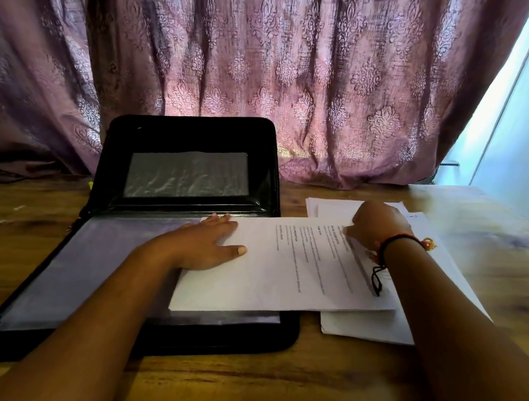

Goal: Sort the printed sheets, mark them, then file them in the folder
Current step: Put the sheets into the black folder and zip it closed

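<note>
Sheet (279, 272): laid across the folder's (195, 127) right edge and the pile (367, 327)
Left hand (204, 243): pressed flat on it, fingers straight
Right hand (376, 228): curled at its far edge; grip cannot be told
Risk: creased if pulled while pinned

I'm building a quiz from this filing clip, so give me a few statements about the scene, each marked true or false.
1. The folder lies open on the table. True.
2. The left hand grips a pen. False: it rests flat on the printed sheet.
3. The printed sheet lies partly over the folder. True.
4. The right hand touches the curtain. False: it seems to pinch the printed sheet's far corner, above the paper stack.
</note>
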